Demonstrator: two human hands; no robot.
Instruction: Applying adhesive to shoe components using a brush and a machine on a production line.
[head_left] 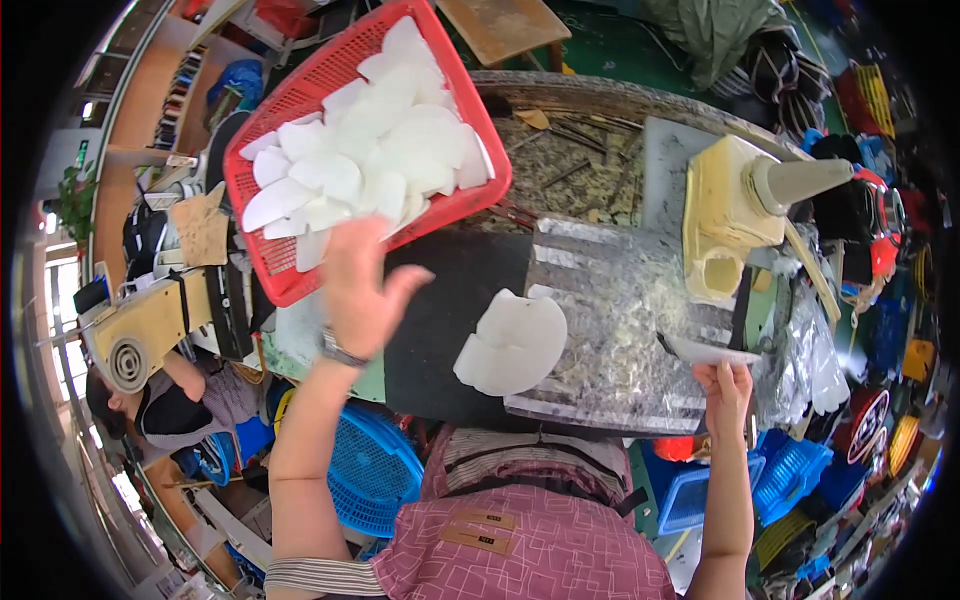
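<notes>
My left hand (360, 290) is raised at the near edge of the red plastic basket (495, 130), thumb spread from the fingers and nothing visible in it. The fingertips blur against the heap of thin white rounded pieces (385, 140) filling the basket. At the right, my right hand (727, 392) pinches a thin white piece (708, 351), seen almost edge-on above the smeared grey board (620, 320). Between my hands, a few overlapping white rounded pieces (512, 342) lie partly on the black mat (428, 345) and partly on the board's left edge.
A cream glue container (735, 200) with a grey cone-shaped spout stands at the board's far right. Clear plastic bags (800, 350) hang beside it. Blue baskets (370, 470) sit below the table. Another person (190, 395) is at the left near a cream machine (150, 325).
</notes>
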